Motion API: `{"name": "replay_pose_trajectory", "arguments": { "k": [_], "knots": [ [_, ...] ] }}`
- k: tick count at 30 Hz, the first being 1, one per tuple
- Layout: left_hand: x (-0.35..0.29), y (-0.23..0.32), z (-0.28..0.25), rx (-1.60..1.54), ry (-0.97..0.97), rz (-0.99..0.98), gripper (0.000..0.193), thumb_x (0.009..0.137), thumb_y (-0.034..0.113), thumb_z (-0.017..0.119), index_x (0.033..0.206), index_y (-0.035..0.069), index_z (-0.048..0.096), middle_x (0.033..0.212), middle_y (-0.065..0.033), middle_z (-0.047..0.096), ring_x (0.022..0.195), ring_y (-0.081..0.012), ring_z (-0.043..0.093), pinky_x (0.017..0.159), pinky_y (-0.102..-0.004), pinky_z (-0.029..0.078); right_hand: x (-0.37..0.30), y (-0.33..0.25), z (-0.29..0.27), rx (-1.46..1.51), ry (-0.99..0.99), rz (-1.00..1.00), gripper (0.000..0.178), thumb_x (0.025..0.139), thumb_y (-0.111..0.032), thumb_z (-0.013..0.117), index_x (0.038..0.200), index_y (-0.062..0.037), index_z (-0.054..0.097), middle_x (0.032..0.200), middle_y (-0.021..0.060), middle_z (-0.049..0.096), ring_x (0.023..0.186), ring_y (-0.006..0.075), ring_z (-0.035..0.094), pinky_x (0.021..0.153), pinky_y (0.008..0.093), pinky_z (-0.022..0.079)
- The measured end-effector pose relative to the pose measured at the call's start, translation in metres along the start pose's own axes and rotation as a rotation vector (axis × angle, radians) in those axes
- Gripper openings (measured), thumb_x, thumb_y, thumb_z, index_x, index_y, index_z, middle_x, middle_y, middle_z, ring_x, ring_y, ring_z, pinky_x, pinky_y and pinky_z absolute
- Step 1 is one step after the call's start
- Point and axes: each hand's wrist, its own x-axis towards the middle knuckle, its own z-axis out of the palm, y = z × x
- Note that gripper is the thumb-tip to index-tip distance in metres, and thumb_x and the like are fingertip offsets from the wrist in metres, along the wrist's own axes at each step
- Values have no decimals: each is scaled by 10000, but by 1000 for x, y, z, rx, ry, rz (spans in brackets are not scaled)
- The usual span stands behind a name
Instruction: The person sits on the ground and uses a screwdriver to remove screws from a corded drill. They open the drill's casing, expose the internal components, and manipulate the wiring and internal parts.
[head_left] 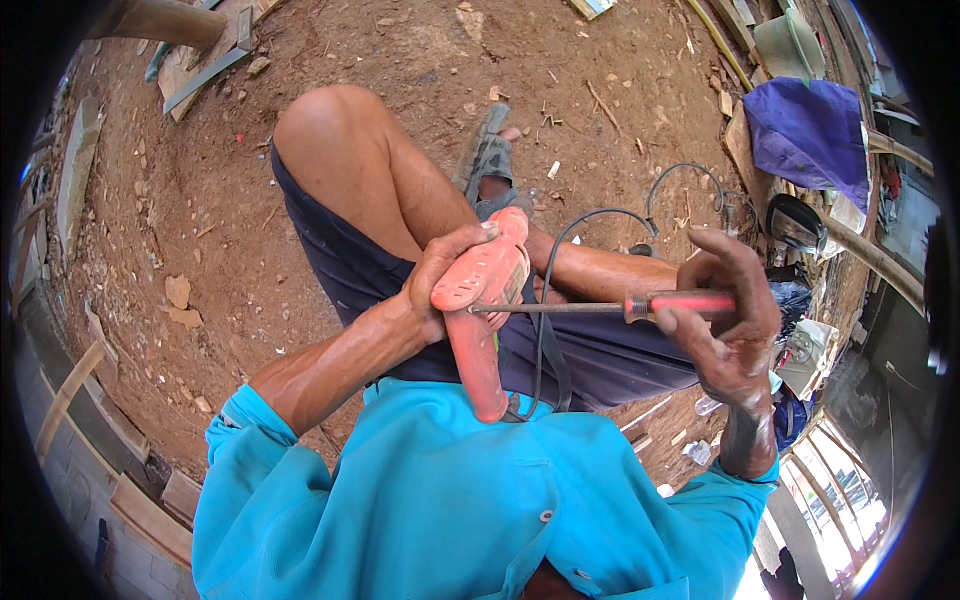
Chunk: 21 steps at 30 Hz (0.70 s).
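A faded red electric drill [478, 360] rests over my lap, its handle pointing toward my shirt. My left hand [438, 268] is wrapped around the drill's body from the left side, thumb on top. From the right comes a screwdriver [650, 306] with a red handle and a long thin shaft. Its tip meets the drill's housing where body and handle join; whether it sits in a screw head is too small to tell. My right hand [735, 330] holds the screwdriver's handle between thumb and palm, some fingers lifted. A black cord [541, 365] loops from the drill's lower end.
My legs are folded on brown dirt ground [230, 230] scattered with stones and chips. A purple cloth bag [808, 135], a pale green hat-like object [790, 45] and wooden poles lie at right. Planks [205, 75] lie at the far left.
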Motion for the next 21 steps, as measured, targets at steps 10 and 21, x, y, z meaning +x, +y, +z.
{"name": "replay_pose_trajectory", "arguments": {
  "k": [10, 21],
  "knots": [
    [-2, 0, -4, 40, -93, -10, 399, 981, 398, 647, 1102, 17, 643, 852, -128, 695, 651, -242, 685, 554, -388, 577, -2, 2, 2, 52, -14, 60, 696, 839, -160, 887, 1417, 3, 534, 1091, 120, 650, 987, 175, 649, 858, 323, 523],
    [-3, -1, 2, 47, -56, -6, 419, 978, 408, 643, 1093, 5, 647, 822, -133, 696, 626, -246, 681, 545, -390, 578, 1, 9, 7, 48, 60, 165, 692, 824, -181, 901, 1394, -1, 552, 1069, 88, 651, 991, 191, 649, 870, 331, 510]
  ]
}}
